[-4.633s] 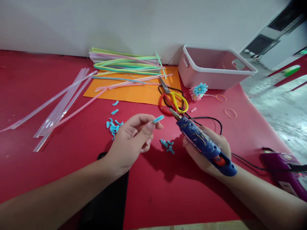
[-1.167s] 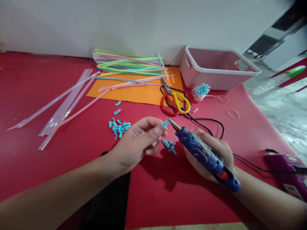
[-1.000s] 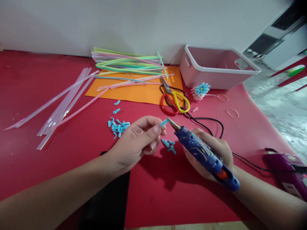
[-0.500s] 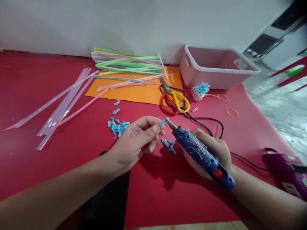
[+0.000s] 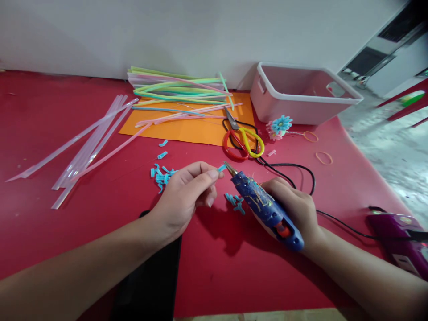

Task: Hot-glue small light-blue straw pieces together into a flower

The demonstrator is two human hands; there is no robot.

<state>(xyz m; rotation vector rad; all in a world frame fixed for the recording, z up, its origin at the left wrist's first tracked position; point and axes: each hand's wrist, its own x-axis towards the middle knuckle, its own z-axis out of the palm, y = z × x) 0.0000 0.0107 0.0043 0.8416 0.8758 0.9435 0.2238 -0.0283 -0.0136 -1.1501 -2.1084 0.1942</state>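
Between the thumb and fingers of my left hand (image 5: 192, 191) is a short blue pipe cleaner piece (image 5: 221, 168), its free end pointing right. My right hand (image 5: 294, 205) is wrapped round a blue glue gun (image 5: 264, 203), worn and streaked with dried glue. The gun's metal nozzle is at the tip of the held piece; whether they touch I cannot tell. Below the nozzle lies a small group of blue pipe cleaner pieces (image 5: 239, 207). A larger pile of cut blue pieces (image 5: 162, 177) is partly hidden behind my left hand.
Scissors (image 5: 244, 138) and a pipe cleaner bundle (image 5: 180, 91) rest on orange paper (image 5: 167, 129). Clear plastic sleeves (image 5: 90, 151) lie left. A pink basket (image 5: 301, 107) stands behind a fluffy flower (image 5: 281, 126). The gun's black cord (image 5: 344, 229) runs toward a purple box (image 5: 394, 240).
Both hands have shifted slightly left, carrying the blue piece and the glue gun with them. The gun's rear end has swung left and up. Things on the table have stayed put.
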